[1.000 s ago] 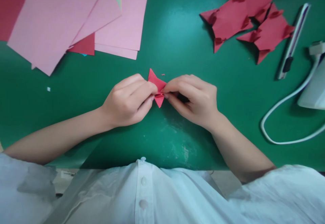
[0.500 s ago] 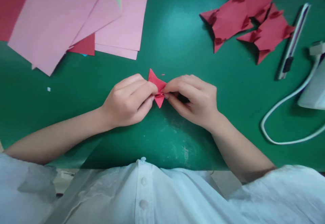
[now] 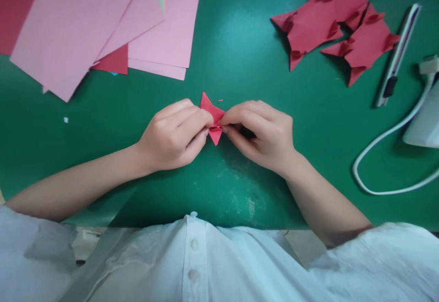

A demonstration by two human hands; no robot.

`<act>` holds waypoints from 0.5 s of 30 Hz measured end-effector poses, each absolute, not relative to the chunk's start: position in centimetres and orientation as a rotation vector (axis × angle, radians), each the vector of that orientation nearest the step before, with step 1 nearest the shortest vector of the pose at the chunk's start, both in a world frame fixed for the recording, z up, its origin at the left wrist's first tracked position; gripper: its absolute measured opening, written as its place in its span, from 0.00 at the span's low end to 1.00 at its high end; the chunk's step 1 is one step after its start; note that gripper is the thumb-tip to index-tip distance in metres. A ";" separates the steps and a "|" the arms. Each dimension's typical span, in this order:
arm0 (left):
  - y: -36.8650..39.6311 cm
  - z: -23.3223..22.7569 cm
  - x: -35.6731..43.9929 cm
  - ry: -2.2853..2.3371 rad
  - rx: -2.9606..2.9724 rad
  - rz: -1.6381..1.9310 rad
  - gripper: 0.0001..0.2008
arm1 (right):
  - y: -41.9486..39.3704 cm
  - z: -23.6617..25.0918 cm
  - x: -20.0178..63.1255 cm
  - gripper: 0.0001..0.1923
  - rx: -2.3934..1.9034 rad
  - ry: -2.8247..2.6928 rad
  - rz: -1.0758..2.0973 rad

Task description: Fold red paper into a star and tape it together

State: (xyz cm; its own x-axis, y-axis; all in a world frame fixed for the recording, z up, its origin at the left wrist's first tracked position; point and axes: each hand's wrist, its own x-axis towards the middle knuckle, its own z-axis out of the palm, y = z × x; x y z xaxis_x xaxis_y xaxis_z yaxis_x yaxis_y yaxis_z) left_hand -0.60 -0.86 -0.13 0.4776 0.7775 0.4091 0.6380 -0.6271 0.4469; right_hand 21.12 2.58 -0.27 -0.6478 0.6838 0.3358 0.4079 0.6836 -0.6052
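Between my two hands is a small piece of folded red paper (image 3: 213,110), with one point sticking up at the top and another toward me. My left hand (image 3: 176,133) pinches it from the left, thumb and fingers closed on its edge. From the other side, my right hand (image 3: 262,133) grips its right corner between thumb and forefinger. A crease shows across the paper between the fingertips; the side parts are hidden under my fingers. A tiny red scrap (image 3: 220,100) lies just beyond it on the green table (image 3: 219,188).
Pink paper sheets (image 3: 78,23) are stacked at the far left over red ones. Several folded red paper shapes (image 3: 312,30) lie at the far right beside a utility knife (image 3: 398,57). A white device (image 3: 425,114) with a looped white cable (image 3: 356,165) sits at right.
Both hands hold nearly the same pose on the red paper. The view has shifted very slightly; nothing else has visibly moved.
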 end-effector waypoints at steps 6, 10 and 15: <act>-0.8 0.0 -0.6 1.223 2.498 0.867 0.05 | 2.6 -0.2 21.2 0.04 -0.845 -2.353 0.661; -0.8 0.1 -0.6 1.220 2.495 0.861 0.05 | 2.5 -0.2 21.2 0.04 -0.852 -2.355 0.671; -0.8 0.1 -0.6 1.207 2.494 0.870 0.05 | 2.5 -0.2 21.2 0.04 -0.847 -2.356 0.670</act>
State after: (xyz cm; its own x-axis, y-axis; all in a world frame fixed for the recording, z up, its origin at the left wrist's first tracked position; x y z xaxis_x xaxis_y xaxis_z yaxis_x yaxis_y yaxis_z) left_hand -0.59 -0.81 0.08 0.4822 0.7745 0.4095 0.6336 -0.6311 0.4476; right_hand 21.21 2.54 -0.23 -0.6547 0.6853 0.3189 0.4150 0.6785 -0.6061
